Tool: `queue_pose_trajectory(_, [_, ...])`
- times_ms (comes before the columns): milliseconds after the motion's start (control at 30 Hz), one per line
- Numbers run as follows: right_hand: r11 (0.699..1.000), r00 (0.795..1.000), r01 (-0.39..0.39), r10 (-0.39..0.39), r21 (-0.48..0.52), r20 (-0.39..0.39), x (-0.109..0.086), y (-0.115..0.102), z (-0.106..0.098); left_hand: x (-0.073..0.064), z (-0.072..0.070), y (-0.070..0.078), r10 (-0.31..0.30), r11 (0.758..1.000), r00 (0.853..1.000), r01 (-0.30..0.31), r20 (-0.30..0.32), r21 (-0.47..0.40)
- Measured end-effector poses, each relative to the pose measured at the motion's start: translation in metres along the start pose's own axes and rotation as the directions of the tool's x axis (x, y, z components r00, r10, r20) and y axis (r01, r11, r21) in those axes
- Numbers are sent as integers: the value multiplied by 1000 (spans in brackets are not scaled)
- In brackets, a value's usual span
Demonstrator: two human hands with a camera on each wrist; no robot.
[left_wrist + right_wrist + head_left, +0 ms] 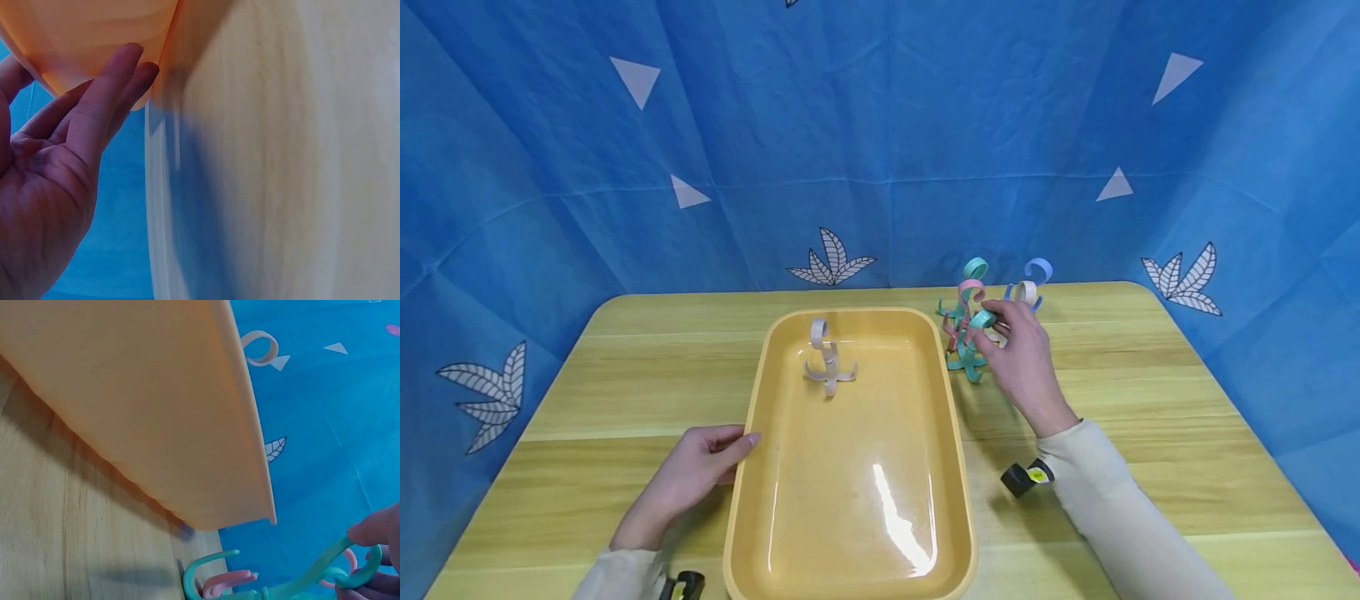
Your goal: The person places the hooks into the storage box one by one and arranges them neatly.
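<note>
My right hand [1022, 358] pinches the curled top of a green multi-claw hanging hook [967, 363] just beyond the tray's right side. In the right wrist view, thumb and fingers close on the curl of this green hook [330, 556]. Its claws point outward near the table; whether they touch it I cannot tell. My left hand [692, 479] grips the left rim of the yellow tray [842, 467], thumb over the edge and fingers against the outer wall. Inside the tray, near its far left corner, a pale grey hook [830, 367] stands upright.
Behind the held hook stand a pink hook [972, 288] and another green hook [975, 267]. A blue hook [1039, 267] and a whitish hook [1026, 292] are behind my right hand, partly hidden. A blue cloth [887, 142] hangs past the wooden table's [662, 358] far edge.
</note>
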State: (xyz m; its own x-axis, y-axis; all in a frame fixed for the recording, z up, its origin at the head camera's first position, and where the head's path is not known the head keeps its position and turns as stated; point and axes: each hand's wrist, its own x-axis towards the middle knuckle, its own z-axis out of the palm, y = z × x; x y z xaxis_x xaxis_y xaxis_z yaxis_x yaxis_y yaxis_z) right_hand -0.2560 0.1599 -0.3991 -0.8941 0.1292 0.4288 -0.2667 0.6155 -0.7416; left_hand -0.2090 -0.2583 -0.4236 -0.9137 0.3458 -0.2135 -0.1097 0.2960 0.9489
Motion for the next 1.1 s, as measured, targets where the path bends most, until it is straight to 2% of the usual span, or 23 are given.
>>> queue_pose_trajectory(267, [1000, 1000, -16, 16, 4, 0, 0, 1, -2, 0, 0, -1, 7, 999, 1000, -7, -10, 38])
queue_pose_trajectory(433, [1000, 1000, -14, 15, 20, -20, 0, 2, -6, -1, 0, -1, 7, 1000, 1000, -7, -2, 12])
queue_pose_trajectory(567, [999, 999, 45, -45, 10, -17, 0, 1, -10, -1, 0, -1, 21, 1000, 1000, -21, 11, -15])
queue_pose_trajectory(767, [990, 990, 134, -135, 34, 43, -2, -2, -17, -1, 0, -1, 2, 1000, 1000, -2, 2, -20])
queue_pose_trajectory(967, [986, 984, 157, -161, 64, 71, -5, -4, -25, -1, 0, -1, 20, 1000, 1000, -20, -8, -5])
queue_pose_trajectory(1100, [984, 982, 170, -173, 57, 68, -5, -6, -29, -1, 0, -1, 5, 1000, 1000, -5, -10, -22])
